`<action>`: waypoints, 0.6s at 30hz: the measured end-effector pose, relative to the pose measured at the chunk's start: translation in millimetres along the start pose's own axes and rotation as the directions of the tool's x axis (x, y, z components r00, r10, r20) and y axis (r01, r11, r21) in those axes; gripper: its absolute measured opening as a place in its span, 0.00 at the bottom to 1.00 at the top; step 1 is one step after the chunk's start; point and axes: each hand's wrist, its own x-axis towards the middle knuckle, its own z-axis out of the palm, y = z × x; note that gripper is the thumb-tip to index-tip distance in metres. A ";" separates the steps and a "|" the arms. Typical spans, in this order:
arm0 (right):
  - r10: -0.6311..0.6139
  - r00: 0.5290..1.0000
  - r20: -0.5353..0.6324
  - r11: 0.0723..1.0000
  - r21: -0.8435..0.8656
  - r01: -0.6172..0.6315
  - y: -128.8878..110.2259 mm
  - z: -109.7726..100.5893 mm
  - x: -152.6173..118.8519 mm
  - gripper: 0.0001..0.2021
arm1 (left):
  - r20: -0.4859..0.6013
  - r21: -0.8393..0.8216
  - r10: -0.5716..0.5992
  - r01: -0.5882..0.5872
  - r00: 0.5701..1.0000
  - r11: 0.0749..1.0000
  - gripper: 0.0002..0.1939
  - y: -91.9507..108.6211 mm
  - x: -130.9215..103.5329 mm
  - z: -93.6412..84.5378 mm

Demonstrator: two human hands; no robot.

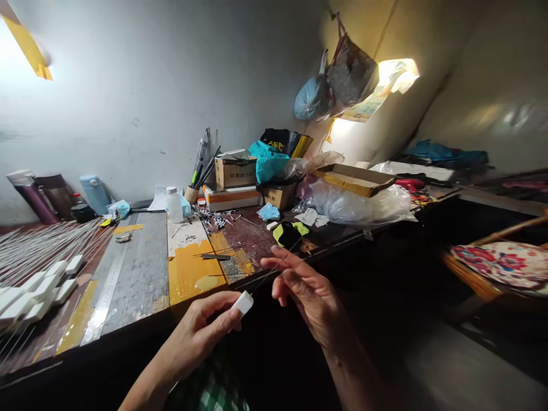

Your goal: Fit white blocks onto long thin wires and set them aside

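The left hand pinches a white block between thumb and fingers, before the bench; a thin rod slants from it to the right hand's bent fingers, whose grip I cannot tell.

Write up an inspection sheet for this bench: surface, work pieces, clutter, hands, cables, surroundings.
Surface: bench patched with yellow tape.
Work pieces: white block held, thin dark rod at its end; piled white blocks at left.
Clutter: white bottle, cardboard box, plastic bag.
Hands: left hand grips the block; right hand beside the rod, contact unclear.
Cables: nothing seen.
Surroundings: hanging bag; floral cushion at right.
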 end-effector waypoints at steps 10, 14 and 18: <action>0.094 0.978 -0.186 0.988 0.138 -0.069 41.2 24.1 -9.7 0.09 | -0.183 0.266 0.046 0.004 0.982 0.964 0.15 -44.2 -33.1 14.0; 0.140 0.984 -0.109 0.985 0.117 -0.128 55.5 30.4 -15.9 0.10 | -0.201 0.308 0.067 -0.001 0.977 0.951 0.15 -57.5 -38.5 13.5; 0.168 0.986 0.023 0.983 0.069 -0.169 58.0 29.7 -17.6 0.09 | -0.215 0.319 0.038 0.033 0.976 0.947 0.15 -65.0 -46.4 8.3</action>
